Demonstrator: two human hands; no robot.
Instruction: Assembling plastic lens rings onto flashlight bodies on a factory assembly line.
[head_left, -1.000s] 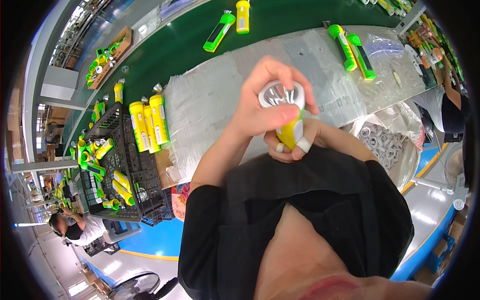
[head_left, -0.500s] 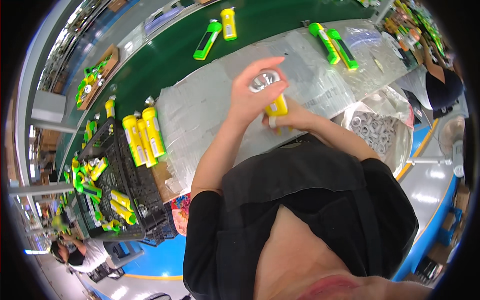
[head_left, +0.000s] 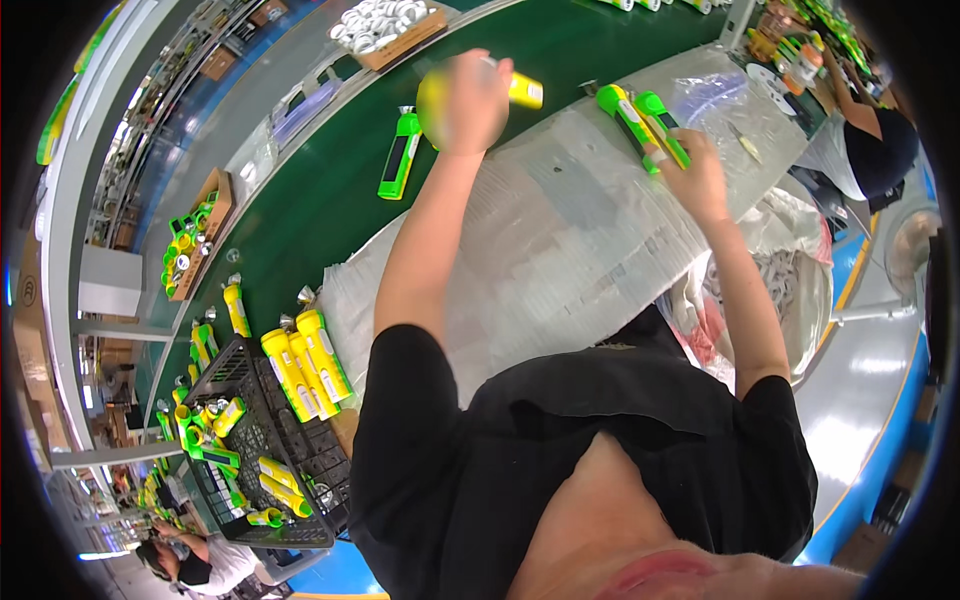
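Note:
Over the green conveyor, my left hand [head_left: 472, 105] is closed around a yellow flashlight [head_left: 434, 106], blurred by motion. Behind its fingers, another yellow flashlight [head_left: 526, 90] shows partly. A green flashlight with a dark panel [head_left: 400, 158] lies on the belt below. To the right, the fingers of my right hand [head_left: 698, 178] close on the lower end of a green-and-yellow flashlight [head_left: 657, 118]. A second green-and-yellow flashlight [head_left: 630, 122] lies alongside it. Something small and whitish shows by the right thumb; I cannot tell what it is.
Plastic-covered cardboard [head_left: 520, 260] covers the worktop. Several yellow flashlights [head_left: 304, 372] lie beside a black crate [head_left: 262, 400] of flashlights at left. A bag [head_left: 810, 345] of grey rings sits at right. White rings fill a carton [head_left: 405, 45] beyond the conveyor. Co-workers sit at both sides.
My hands have moved apart. The left carried the yellow flashlight forward over the conveyor; the right reached out to the paired flashlights at right. The view has shifted, bringing a carton of rings in.

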